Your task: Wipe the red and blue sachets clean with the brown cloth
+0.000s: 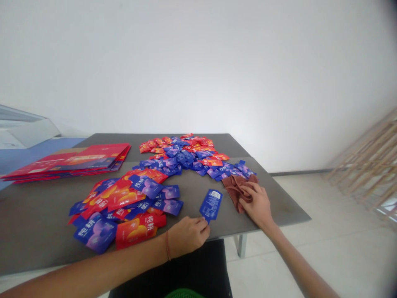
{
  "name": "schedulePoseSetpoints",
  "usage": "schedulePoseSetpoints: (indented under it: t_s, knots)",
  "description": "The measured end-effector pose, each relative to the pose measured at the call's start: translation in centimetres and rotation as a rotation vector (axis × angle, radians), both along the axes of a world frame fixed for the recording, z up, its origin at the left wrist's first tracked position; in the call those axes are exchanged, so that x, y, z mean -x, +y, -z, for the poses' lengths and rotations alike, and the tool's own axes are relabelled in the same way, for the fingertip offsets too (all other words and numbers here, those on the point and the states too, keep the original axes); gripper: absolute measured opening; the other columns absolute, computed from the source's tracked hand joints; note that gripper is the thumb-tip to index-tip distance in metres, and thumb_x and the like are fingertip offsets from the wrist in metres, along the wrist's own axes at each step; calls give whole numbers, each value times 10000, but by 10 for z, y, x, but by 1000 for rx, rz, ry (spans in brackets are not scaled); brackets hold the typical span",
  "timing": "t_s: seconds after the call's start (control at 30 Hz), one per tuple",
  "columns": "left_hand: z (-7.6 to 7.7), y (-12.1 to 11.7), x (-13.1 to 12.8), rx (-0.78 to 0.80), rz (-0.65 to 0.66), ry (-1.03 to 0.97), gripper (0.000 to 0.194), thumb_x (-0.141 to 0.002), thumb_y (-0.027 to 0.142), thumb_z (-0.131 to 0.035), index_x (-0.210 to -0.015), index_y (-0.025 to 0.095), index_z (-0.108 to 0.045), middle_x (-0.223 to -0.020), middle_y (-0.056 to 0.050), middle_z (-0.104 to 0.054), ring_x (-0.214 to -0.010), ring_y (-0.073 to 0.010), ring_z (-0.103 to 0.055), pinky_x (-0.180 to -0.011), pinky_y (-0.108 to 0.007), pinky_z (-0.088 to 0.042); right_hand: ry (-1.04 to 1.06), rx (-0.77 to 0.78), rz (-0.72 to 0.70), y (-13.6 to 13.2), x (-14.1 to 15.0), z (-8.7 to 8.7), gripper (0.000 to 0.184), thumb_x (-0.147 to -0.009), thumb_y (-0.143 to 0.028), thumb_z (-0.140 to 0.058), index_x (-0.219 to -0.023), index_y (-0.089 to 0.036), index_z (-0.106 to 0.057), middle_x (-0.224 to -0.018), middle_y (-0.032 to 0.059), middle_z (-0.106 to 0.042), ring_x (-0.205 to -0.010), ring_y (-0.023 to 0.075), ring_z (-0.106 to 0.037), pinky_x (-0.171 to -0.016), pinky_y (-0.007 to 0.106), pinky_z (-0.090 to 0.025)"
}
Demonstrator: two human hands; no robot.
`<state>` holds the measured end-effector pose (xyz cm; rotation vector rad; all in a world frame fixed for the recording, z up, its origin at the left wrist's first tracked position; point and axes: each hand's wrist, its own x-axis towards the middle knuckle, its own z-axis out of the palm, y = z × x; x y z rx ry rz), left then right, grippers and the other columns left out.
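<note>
My left hand point(190, 234) pinches the near end of a blue sachet point(211, 204) at the table's front edge. The sachet shows its printed side with a white barcode label at the far end. To the right, my right hand point(258, 203) grips a crumpled brown cloth point(236, 188) resting on the table, its fingers bent into the folds. Left of the blue sachet lies a heap of red and blue sachets point(124, 198). Another pile of sachets point(186, 155) spreads across the back of the table, reaching right as far as the cloth.
The grey table point(192, 186) has its right corner near my right arm. Flat red cartons point(77, 161) are stacked at the left. Behind them stands a white machine point(25, 128) on a blue surface. A wooden rack point(369, 165) is at the far right, and a white wall behind.
</note>
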<state>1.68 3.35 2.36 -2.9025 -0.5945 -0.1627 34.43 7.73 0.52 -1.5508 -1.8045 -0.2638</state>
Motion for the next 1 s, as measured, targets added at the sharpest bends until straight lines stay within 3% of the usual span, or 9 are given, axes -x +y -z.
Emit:
schedulePoseSetpoints:
  t_s: [0.1,0.2,0.27,0.37,0.53,0.67,0.8,0.9,1.0]
  knots:
    - [3,0,1,-16,20,-10,207,-1041,159,-533,-1181,104,-676,-1137,-153,-729,-1091,-265,-730,-697,-319,-631,36,-77,29,-2,8,-12,292,-845,-281,-676,-1119,-235,-768,-1218,85,-720,-1101,305,-635,-966,485,-540]
    - [5,1,1,-23,30,-20,208,-1037,155,-542,-1191,95,-670,-1121,-148,-727,-1091,-266,-731,-683,-324,-636,67,-202,-1,-12,22,-34,321,-861,-290,-696,-1174,-238,-741,-1273,86,-706,-1131,303,-639,-980,481,-543]
    - [5,1,1,-28,26,-25,210,-1039,148,-532,-1189,96,-670,-1117,-151,-725,-1077,-264,-732,-663,-314,-630,28,-231,-83,-23,36,-51,335,-869,-273,-708,-1203,-258,-731,-1341,89,-673,-1169,308,-624,-998,487,-537]
    - [5,1,0,-30,19,-30,203,-1042,150,-519,-1154,105,-682,-1106,-153,-722,-1036,-256,-736,-635,-297,-615,-74,-132,-249,-38,60,-66,362,-874,-218,-701,-1233,-261,-723,-1399,102,-639,-1221,324,-585,-1011,496,-528]
    - [5,1,-2,-26,-6,-36,150,-1030,168,-547,-1052,139,-692,-988,-106,-714,-789,-222,-720,-552,-303,-568,-189,157,-509,-47,93,-64,415,-849,-144,-669,-1238,-271,-738,-1421,95,-631,-1212,312,-560,-1006,475,-511]
    - [7,2,-4,-26,2,-61,170,-1040,182,-538,-1091,144,-696,-1063,-125,-715,-873,-244,-720,-600,-333,-582,-359,316,-627,-41,100,-60,432,-845,-207,-720,-1265,-305,-738,-1494,64,-593,-1256,320,-515,-1063,501,-447]
    - [5,2,-4,-21,10,-34,155,-1030,158,-545,-1061,131,-694,-1014,-122,-706,-872,-245,-708,-621,-339,-577,-487,350,-667,-30,99,-64,443,-882,-273,-735,-1323,-302,-721,-1524,70,-577,-1303,341,-474,-1080,521,-409]
    - [2,3,-3,-10,8,-12,140,-1027,155,-550,-1037,131,-688,-949,-102,-697,-823,-233,-699,-604,-326,-566,-477,337,-668,-18,95,-68,422,-928,-253,-687,-1344,-315,-715,-1527,55,-578,-1308,321,-477,-1079,493,-416]
    - [0,4,-3,3,8,6,152,-1033,161,-544,-1086,130,-683,-1011,-112,-706,-866,-232,-710,-599,-312,-568,-440,332,-672,-2,88,-69,417,-916,-213,-684,-1317,-316,-736,-1508,53,-593,-1322,308,-485,-1110,475,-416]
